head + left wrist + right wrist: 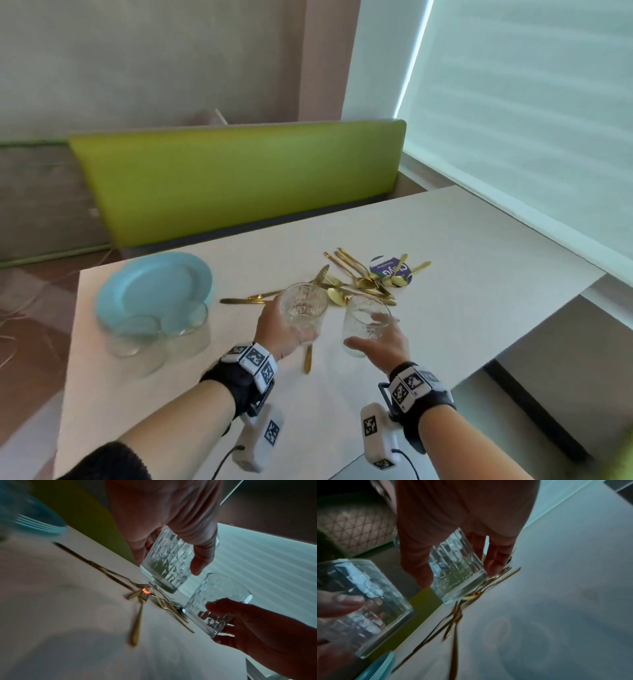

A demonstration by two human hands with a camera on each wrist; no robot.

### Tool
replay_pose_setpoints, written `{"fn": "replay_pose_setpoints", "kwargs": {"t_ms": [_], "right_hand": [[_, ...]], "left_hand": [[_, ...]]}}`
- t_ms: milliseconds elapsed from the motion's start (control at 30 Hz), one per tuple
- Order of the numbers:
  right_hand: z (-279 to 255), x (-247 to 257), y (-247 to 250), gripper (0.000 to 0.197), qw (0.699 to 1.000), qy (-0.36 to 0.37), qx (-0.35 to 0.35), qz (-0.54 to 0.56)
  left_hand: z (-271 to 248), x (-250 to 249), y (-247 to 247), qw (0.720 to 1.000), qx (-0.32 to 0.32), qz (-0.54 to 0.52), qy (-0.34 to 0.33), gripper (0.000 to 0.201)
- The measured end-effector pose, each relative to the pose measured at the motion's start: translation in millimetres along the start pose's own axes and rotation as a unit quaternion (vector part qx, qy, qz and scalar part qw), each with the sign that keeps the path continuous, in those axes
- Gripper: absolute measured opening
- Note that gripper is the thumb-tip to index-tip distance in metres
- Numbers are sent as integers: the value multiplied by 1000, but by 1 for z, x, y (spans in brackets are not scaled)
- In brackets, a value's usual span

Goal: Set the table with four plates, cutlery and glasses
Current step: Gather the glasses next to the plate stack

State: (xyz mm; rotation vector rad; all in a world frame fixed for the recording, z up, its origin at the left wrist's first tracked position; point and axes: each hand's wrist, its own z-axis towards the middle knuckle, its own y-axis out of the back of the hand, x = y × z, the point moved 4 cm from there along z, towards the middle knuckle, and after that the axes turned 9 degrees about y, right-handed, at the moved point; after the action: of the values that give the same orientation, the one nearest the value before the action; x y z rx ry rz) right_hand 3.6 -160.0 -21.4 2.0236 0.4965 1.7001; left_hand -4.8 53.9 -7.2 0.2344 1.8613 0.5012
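My left hand (279,330) grips a clear patterned glass (305,308), held above the white table (445,260). My right hand (380,342) grips a second patterned glass (364,325) just to its right. In the left wrist view the left glass (167,559) hangs over the gold cutlery (142,597), with the right-hand glass (214,604) lower right. In the right wrist view the right glass (457,569) is between thumb and fingers, and the left-hand glass (366,601) shows at the left. A stack of blue plates (154,287) lies at the table's left. Gold cutlery (356,281) lies heaped behind the glasses.
Two more clear glasses (137,342) (186,329) stand in front of the plates. A round purple-and-white sticker (390,270) lies under the far cutlery. One gold piece (308,359) lies between my wrists. A green bench back (239,178) runs behind the table; a window blind (531,120) is at right.
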Motion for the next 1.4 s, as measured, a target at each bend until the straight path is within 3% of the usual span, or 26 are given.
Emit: {"fn": "replay_pose_setpoints", "kwargs": {"t_ms": [267,633,933,1400], "right_hand": [[-43,34,-100,75,991,40,122,-42],[-78,56,-181,79,965,86,219,-113],[-90,65,-215,78,959,104,235,-124],[-86,76,-235,81,959,101,243,-100]], "left_hand": [[-39,82,68,996,-57,5,71,85],[-74,157,132,981,-128,29,140,85],[-77,188,150,972,-152,23,177,88],[-72,196,161,962,-192,-43,191,91]]}}
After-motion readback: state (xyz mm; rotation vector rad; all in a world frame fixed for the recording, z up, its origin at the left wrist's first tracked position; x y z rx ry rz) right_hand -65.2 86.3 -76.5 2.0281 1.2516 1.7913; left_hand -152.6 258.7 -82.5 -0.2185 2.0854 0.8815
